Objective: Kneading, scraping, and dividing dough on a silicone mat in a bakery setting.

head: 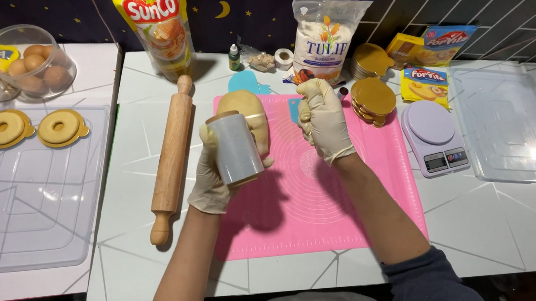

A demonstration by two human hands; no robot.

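Roll of cling film point(236, 149) gripped upright in gloved left hand point(211, 174), raised over pink mat point(329, 211); right hand point(323, 119) just beside, fingers pinched shut, on what can't tell; dough lump point(246, 109) behind roll; rolling pin point(171, 158) left on table point(492, 226).

White worktop point(160, 263) with a pink mat point(329, 211) spread over its middle. A rolling pin point(171, 158) lies left of the mat, a small scale point(433, 138) and a clear tray point(514, 129) toward the right edge. Along the back edge stand an oil pouch point(156, 25) and a flour bag point(327, 33).
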